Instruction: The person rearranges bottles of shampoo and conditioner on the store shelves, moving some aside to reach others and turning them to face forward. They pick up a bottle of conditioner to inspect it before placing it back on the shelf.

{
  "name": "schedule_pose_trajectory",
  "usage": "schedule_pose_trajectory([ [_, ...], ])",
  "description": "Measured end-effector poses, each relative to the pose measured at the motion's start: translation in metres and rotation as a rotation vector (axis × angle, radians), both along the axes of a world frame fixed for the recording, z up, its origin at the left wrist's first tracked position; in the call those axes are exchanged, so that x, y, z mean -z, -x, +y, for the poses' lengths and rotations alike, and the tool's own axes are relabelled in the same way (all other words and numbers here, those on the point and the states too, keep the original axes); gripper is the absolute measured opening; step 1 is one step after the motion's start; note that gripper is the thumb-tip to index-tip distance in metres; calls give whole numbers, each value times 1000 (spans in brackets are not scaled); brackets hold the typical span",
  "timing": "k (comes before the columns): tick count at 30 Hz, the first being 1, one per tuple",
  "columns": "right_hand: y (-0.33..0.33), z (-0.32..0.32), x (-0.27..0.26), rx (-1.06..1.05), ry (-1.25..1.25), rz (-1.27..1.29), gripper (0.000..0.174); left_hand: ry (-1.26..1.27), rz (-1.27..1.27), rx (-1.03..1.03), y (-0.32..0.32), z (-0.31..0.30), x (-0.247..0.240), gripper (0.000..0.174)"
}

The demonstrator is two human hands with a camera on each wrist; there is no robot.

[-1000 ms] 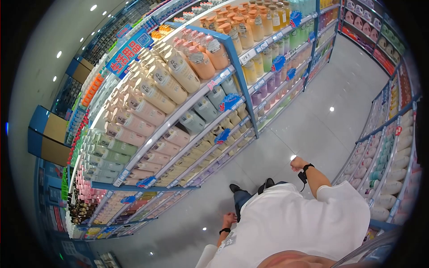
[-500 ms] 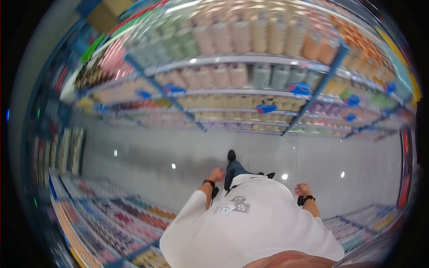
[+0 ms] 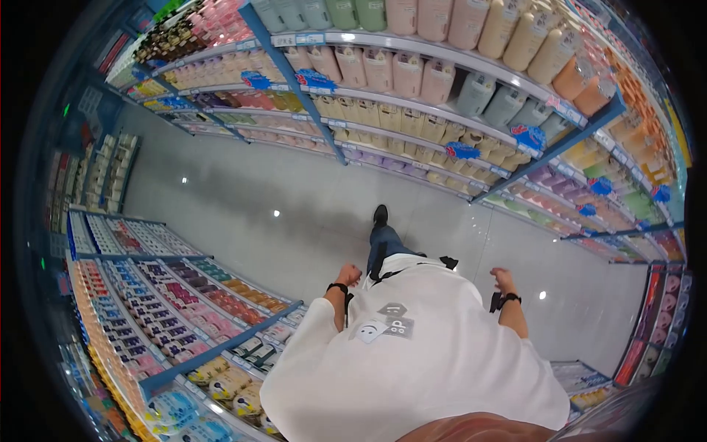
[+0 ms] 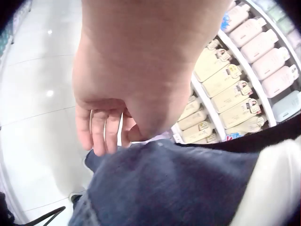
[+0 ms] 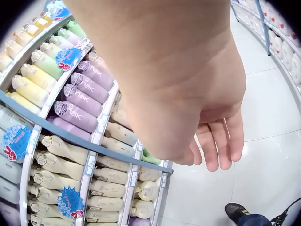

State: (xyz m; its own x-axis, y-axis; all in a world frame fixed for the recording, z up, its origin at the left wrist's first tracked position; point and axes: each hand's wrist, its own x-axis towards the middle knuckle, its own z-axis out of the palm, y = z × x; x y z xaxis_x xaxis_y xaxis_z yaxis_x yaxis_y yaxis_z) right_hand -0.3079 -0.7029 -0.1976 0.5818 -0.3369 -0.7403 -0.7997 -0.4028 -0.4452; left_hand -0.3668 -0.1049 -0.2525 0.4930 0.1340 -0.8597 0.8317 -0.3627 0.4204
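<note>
Both hands hang at the person's sides with nothing in them. In the head view the left hand (image 3: pixel 349 275) is beside the blue jeans (image 3: pixel 387 243), a dark band around its wrist. Its fingers dangle loosely bent over the jeans (image 4: pixel 164 183) in the left wrist view. On the other side of the white shirt (image 3: pixel 442 346), the right hand (image 3: pixel 504 281) hangs over the floor. The right wrist view shows that hand (image 5: pixel 211 117) with relaxed fingers, while rows of purple bottles (image 5: pixel 77 106) and cream bottles (image 5: pixel 54 162) stand on shelves beyond it.
A long shelf unit (image 3: pixel 412 99) packed with pastel bottles runs along the far side of the aisle. Another stocked shelf (image 3: pixel 184 353) stands at the lower left. Shiny tiled floor (image 3: pixel 294 199) lies between them. Blue price signs (image 3: pixel 462 150) stick out from the shelf edges.
The head view has swung from along the bottle shelf to facing it and the aisle on the left. The person has turned and stepped along; both hands stay low at the sides.
</note>
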Motion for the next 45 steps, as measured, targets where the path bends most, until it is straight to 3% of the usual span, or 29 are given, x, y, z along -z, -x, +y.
schedule_pose_trajectory([
  [3, -7, 8, -5, -76, 30, -38, 41, -164, -14, 245, 33, 5, 0, 25],
  [5, -7, 15, -12, 151, -314, -34, 40, -193, -46, 341, 41, 4, -2, 33],
  [6, -8, 13, -8, 159, -313, -27, 40, -227, -82, 423, 48, 7, -1, 40],
  [8, -11, 6, -2, -49, -157, 64, 31, -209, -91, 349, 51, 11, 17, 40],
  [10, -6, 22, -23, -39, -58, 44, 25, -191, -103, 265, 50, 6, 23, 42],
  [12, 1, 24, -20, 129, -26, 47, 25, -273, -63, 202, 39, 2, 18, 40],
  [16, 21, 6, 9, 140, -70, 68, 30, -313, -127, 364, 12, 9, 9, 43],
  [21, 44, 15, -3, 86, 65, 52, 40, -295, -277, 476, -18, 10, -12, 47],
  [22, 51, 13, 11, 86, 64, 56, 40, -315, -356, 453, -20, 11, -5, 46],
  [24, 77, -10, 85, 48, 306, -231, 41, -338, -423, 425, -25, 13, -10, 45],
  [26, 65, 14, 20, 3, 368, -129, 41, -183, -161, 184, -33, 9, -39, 45],
  [27, 59, 21, -1, -35, 434, -32, 41, -186, -157, 174, -30, 7, -45, 45],
  [30, 52, 28, 5, 2, 473, -202, 41, -127, -133, 63, -18, 10, -45, 44],
  [33, 44, 7, 69, -127, 418, -246, 31, -293, -335, 197, 4, 19, -35, 44],
  [35, 26, 34, 36, -92, 324, -162, 28, -301, -150, 237, 13, 29, -41, 46],
  [39, -12, 73, 17, 10, 43, 59, 17, -406, -146, 172, 28, 57, -31, 50],
  [41, -25, 90, 15, -65, 0, 124, 17, -322, -139, 65, 30, 74, -30, 55],
  [45, -47, 135, 1, -191, -65, 184, 10, -425, -331, 122, 26, 121, -15, 49],
])
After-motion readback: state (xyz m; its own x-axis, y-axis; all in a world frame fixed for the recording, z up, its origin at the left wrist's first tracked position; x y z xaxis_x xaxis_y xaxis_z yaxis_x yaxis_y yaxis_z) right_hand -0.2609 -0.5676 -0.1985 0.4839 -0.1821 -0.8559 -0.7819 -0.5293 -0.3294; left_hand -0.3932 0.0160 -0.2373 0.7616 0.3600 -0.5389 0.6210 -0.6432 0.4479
